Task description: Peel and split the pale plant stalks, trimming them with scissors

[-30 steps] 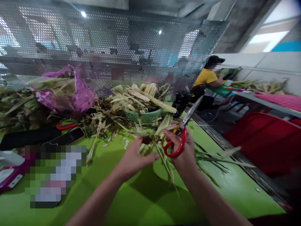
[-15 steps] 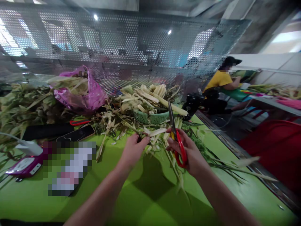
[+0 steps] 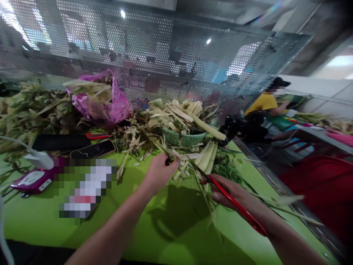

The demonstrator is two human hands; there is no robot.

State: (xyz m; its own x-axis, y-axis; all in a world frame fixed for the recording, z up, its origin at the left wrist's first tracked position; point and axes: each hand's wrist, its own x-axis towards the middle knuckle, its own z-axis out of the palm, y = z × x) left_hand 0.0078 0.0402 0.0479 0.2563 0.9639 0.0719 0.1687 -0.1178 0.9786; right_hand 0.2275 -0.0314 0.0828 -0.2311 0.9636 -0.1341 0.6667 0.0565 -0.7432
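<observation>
Now the scissors [image 3: 234,201], upright moments ago, slant toward ten o'clock, apparently bringing the pale husk strip [image 3: 193,156] within cutting reach. The left hand [image 3: 158,171] pinches it, at its two o'clock; the right hand [image 3: 234,189], apart, grips the scissors.

Workshop (seemingly shared), worktable [image 3: 49,228], piled husks [image 3: 44,110], perforated screen [image 3: 154,44]; co-worker [image 3: 261,103]

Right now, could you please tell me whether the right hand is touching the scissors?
Touching: the head view shows the right hand closed around the scissors.
</observation>
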